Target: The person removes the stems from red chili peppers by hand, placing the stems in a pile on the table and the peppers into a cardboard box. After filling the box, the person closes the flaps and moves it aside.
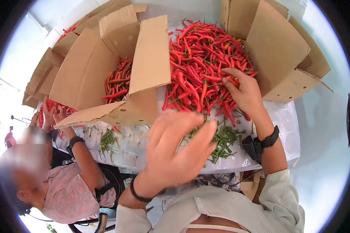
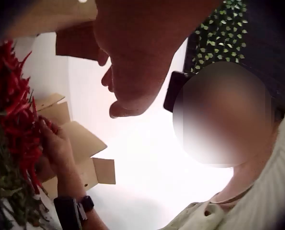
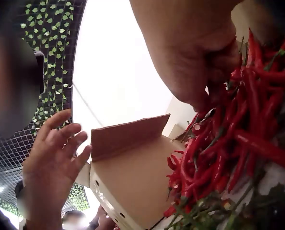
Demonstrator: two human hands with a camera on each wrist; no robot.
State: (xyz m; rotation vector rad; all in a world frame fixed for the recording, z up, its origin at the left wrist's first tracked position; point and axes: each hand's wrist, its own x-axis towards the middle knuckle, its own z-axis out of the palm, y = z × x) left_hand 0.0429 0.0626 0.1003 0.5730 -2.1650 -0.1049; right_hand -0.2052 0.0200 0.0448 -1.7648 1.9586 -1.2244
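R hand pinching chili; L hand raised, empty.

right grip pinches chillies, left grip hovers.

Left hand lower centre, raised, fingers straight, loosely spread, forearm rising from bottom edge. Right hand upper right, arm extended, fingers curled, pinching chilli.

On the table, chilli heap between left box and right box, stem pile before it.
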